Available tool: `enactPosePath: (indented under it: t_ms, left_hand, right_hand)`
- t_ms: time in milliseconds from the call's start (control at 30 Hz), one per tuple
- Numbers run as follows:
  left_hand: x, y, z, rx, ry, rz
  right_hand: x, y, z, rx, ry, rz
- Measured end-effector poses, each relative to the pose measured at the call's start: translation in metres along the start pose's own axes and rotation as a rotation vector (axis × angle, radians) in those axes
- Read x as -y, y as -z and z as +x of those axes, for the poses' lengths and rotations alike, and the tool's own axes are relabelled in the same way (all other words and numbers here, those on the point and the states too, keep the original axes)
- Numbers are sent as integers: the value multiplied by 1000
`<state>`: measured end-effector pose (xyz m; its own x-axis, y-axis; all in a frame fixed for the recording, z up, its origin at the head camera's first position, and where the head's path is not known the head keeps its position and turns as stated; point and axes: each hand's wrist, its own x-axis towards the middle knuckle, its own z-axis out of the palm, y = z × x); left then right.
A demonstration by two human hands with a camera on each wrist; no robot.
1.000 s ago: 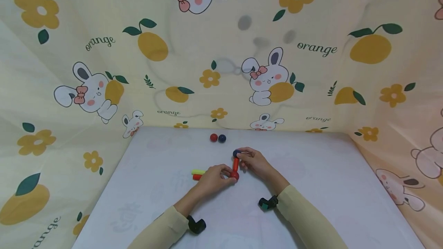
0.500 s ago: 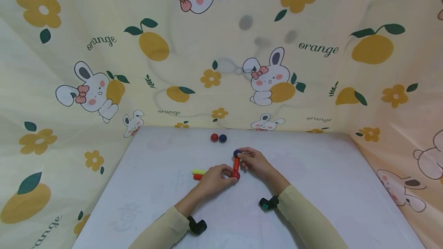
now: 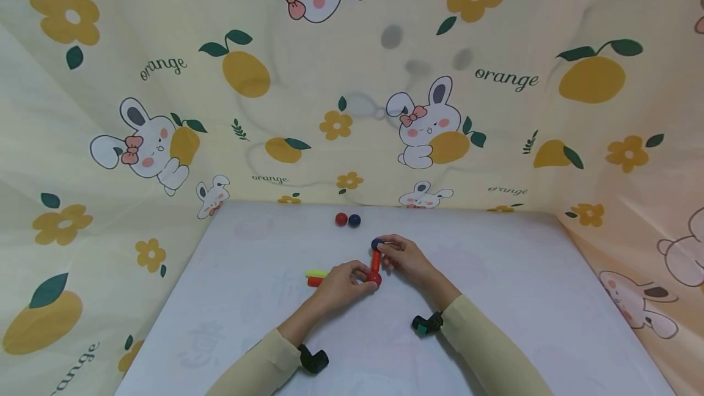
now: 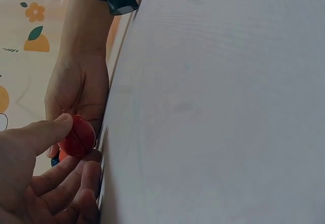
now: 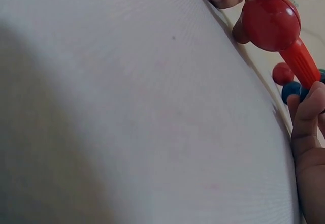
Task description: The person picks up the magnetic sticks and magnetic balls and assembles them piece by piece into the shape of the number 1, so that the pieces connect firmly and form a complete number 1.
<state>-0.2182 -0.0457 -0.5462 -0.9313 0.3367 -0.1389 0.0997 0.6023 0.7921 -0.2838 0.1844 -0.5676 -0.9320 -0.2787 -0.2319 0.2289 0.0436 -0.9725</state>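
Observation:
A red rod (image 3: 376, 261) joins a red ball (image 3: 374, 278) at its near end to a dark blue ball (image 3: 376, 244) at its far end. My left hand (image 3: 343, 286) pinches the red ball between thumb and fingers, as the left wrist view also shows, where the red ball (image 4: 80, 136) hides most of the rod. With thumb and fingers my right hand (image 3: 406, 256) holds the blue ball end. The right wrist view shows the ribbed red rod (image 5: 300, 61) running from the red ball (image 5: 271, 23) to the right fingertips, which partly cover the blue ball.
Farther back on the white table (image 3: 264, 335), a loose red ball (image 3: 341, 219) and a loose blue ball (image 3: 354, 220) stand side by side. A yellow-green rod (image 3: 316, 274) and another red rod (image 3: 315, 282) lie left of my left hand, partly covered by it. A patterned cloth (image 3: 308, 121) hangs behind.

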Motion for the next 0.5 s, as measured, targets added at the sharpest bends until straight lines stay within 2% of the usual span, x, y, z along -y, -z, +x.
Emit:
enactPosePath:
  t_ms: [500]
  left_hand:
    - [1, 0, -1, 2, -1, -11]
  right_hand:
    - [-2, -1, 2, -23, -8, -53]
